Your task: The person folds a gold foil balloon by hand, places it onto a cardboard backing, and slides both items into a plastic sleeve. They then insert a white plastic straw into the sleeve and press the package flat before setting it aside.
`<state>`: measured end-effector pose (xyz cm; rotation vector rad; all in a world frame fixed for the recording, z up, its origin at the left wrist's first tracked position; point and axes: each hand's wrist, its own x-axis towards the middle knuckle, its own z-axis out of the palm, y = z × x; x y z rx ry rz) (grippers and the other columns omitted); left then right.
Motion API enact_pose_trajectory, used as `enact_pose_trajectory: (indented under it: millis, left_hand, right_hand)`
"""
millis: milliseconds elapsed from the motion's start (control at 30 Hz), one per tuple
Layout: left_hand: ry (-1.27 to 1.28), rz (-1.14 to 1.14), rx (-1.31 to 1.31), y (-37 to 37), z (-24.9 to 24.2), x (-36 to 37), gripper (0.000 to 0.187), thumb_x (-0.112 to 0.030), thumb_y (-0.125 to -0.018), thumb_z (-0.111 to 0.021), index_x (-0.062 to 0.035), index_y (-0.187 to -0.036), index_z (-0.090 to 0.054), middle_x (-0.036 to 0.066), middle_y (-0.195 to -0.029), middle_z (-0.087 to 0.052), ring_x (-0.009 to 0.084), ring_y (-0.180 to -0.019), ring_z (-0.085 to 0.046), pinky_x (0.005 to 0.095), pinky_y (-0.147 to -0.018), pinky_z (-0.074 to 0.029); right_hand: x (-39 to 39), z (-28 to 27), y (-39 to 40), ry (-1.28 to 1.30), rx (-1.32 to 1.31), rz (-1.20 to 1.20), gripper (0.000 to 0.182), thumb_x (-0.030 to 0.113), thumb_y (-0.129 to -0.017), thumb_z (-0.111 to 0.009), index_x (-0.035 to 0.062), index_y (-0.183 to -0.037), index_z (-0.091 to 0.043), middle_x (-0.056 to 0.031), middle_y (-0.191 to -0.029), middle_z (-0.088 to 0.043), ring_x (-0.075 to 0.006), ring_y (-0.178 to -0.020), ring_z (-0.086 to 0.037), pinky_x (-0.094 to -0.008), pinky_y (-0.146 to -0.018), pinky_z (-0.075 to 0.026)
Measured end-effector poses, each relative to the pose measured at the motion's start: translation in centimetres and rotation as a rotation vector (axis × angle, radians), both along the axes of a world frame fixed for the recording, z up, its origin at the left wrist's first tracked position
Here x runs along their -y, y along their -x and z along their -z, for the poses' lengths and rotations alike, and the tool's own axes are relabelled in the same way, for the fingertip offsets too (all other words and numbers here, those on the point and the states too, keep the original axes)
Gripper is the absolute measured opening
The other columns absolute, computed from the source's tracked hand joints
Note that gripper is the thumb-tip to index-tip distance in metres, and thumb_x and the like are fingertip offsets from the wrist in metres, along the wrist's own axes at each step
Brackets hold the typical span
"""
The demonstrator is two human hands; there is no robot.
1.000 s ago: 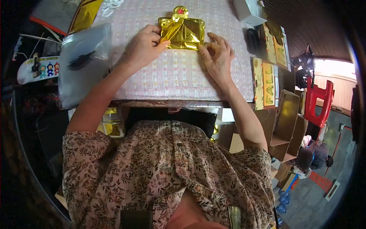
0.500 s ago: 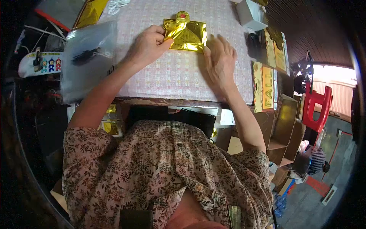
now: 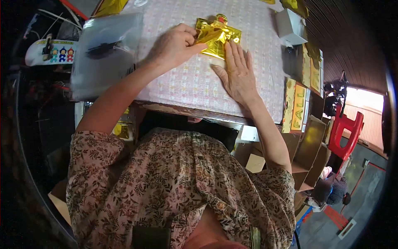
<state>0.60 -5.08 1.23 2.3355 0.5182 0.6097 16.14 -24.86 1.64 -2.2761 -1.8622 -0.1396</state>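
Note:
A shiny gold foil piece [image 3: 215, 46] with a round tab and a red mark at its top lies on the checked tablecloth [image 3: 186, 83]. My left hand [image 3: 176, 45] pinches its left edge between thumb and fingers. Flat on the cloth, my right hand [image 3: 239, 76] has its fingers stretched out, and their tips rest on the foil's lower right part. The right thumb points away to the left, off the foil.
Clear plastic sheets [image 3: 107, 70] with a dark object lie at the table's left. A white box [image 3: 291, 27] and printed "FALL" cards [image 3: 297, 108] line the right side. Beyond are cardboard boxes [image 3: 309, 145], a red stool [image 3: 346, 130] and a person [image 3: 338, 191].
My right hand has moved onto the foil, its fingers now flat over the lower right part. My left hand still grips the left edge. The whole view has shifted slightly.

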Motion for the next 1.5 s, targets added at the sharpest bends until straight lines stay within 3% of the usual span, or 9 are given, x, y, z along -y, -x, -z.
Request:
enact_pose_trajectory:
  millis: [200, 267, 500, 633, 800, 900, 967, 1067, 1500]
  left_hand:
    - [0.068, -0.047, 0.016, 0.6, 0.3, -0.1, 0.031, -0.023, -0.093, -0.077, 0.0044, -0.080, -0.070, 0.012, -0.120, -0.066, 0.0180, -0.080, -0.067, 0.0310, -0.069, -0.053]
    - [0.088, -0.064, 0.013, 0.4, 0.2, -0.1, 0.034, -0.027, -0.092, -0.074, 0.0010, -0.074, -0.074, 0.008, -0.120, -0.070, 0.0254, -0.085, -0.071, 0.0371, -0.079, -0.056]
    - [0.002, -0.030, -0.061, 0.2, -0.5, -0.5, 0.037, -0.024, -0.090, -0.074, 0.0039, -0.067, -0.070, 0.012, -0.120, -0.069, 0.0284, -0.086, -0.070, 0.0393, -0.081, -0.055]
    - [-0.082, -0.027, -0.045, 0.2, -0.6, -0.5, 0.027, -0.021, -0.086, -0.079, 0.0007, -0.095, -0.067, 0.012, -0.124, -0.063, 0.0320, -0.099, -0.067, 0.0419, -0.085, -0.055]
    - [-0.224, -0.059, 0.042, 0.1, -0.2, -0.8, 0.050, -0.017, -0.083, -0.082, -0.0065, -0.123, -0.054, 0.012, -0.127, -0.056, 0.0345, -0.115, -0.061, 0.0436, -0.092, -0.053]
    - [-0.242, 0.023, 0.078, -0.1, -0.9, -1.4, 0.050, -0.022, -0.087, -0.079, -0.0086, -0.130, -0.057, 0.012, -0.139, -0.054, 0.0335, -0.131, -0.054, 0.0494, -0.106, -0.045]
    - [-0.390, 0.091, 0.005, -0.4, -1.8, -0.9, 0.058, -0.022, -0.094, -0.071, -0.0096, -0.147, -0.050, 0.009, -0.160, -0.042, 0.0266, -0.148, -0.039, 0.0549, -0.118, -0.027]
    - [-0.640, 0.245, -0.174, -0.9, -1.9, -0.4, 0.061, -0.032, -0.103, -0.057, -0.0169, -0.159, -0.040, 0.001, -0.170, -0.029, 0.0207, -0.155, -0.029, 0.0597, -0.124, -0.010]
    - [-0.651, 0.252, -0.429, -1.6, 0.4, -1.7, 0.064, -0.040, -0.107, -0.047, -0.0207, -0.164, -0.028, -0.001, -0.172, -0.021, 0.0209, -0.159, -0.018, 0.0633, -0.126, -0.002]
  right_hand:
    - [0.0, 0.3, -0.1, -0.020, -0.013, -0.007, 0.079, 0.053, -0.106, -0.045, -0.0047, -0.158, -0.029, -0.0247, -0.162, -0.034, -0.0379, -0.152, -0.031, -0.0541, -0.125, -0.019]
    - [-0.1, 0.3, 0.0, -0.020, -0.013, -0.003, 0.079, 0.053, -0.106, -0.046, -0.0048, -0.158, -0.030, -0.0247, -0.162, -0.034, -0.0380, -0.152, -0.031, -0.0536, -0.125, -0.019]
    - [0.0, 0.2, 0.2, -0.010, -0.035, 0.021, 0.079, 0.051, -0.106, -0.048, -0.0050, -0.158, -0.030, -0.0244, -0.163, -0.032, -0.0383, -0.153, -0.030, -0.0517, -0.126, -0.019]
    - [0.0, 0.2, 0.1, -0.033, -0.040, 0.009, 0.078, 0.050, -0.105, -0.049, -0.0047, -0.157, -0.031, -0.0241, -0.163, -0.033, -0.0385, -0.152, -0.031, -0.0525, -0.125, -0.020]
    - [0.0, 0.2, 0.2, -0.040, -0.035, 0.018, 0.077, 0.050, -0.105, -0.050, -0.0040, -0.157, -0.032, -0.0240, -0.163, -0.034, -0.0389, -0.151, -0.032, -0.0529, -0.125, -0.021]
    - [-0.1, 0.4, 0.2, -0.040, -0.037, 0.020, 0.078, 0.051, -0.105, -0.049, -0.0037, -0.157, -0.032, -0.0238, -0.163, -0.034, -0.0386, -0.152, -0.032, -0.0528, -0.125, -0.021]
    - [0.0, 0.5, 0.1, -0.027, -0.028, 0.025, 0.078, 0.052, -0.105, -0.049, -0.0037, -0.157, -0.031, -0.0236, -0.163, -0.033, -0.0382, -0.152, -0.031, -0.0528, -0.125, -0.020]
    - [0.0, 0.5, 0.1, -0.025, -0.039, 0.031, 0.079, 0.053, -0.105, -0.048, -0.0038, -0.158, -0.031, -0.0235, -0.163, -0.033, -0.0376, -0.153, -0.029, -0.0529, -0.125, -0.020]
    - [-0.1, 0.2, 0.1, 0.008, -0.025, 0.032, 0.079, 0.053, -0.105, -0.047, -0.0045, -0.157, -0.031, -0.0232, -0.162, -0.035, -0.0357, -0.153, -0.030, -0.0526, -0.125, -0.020]
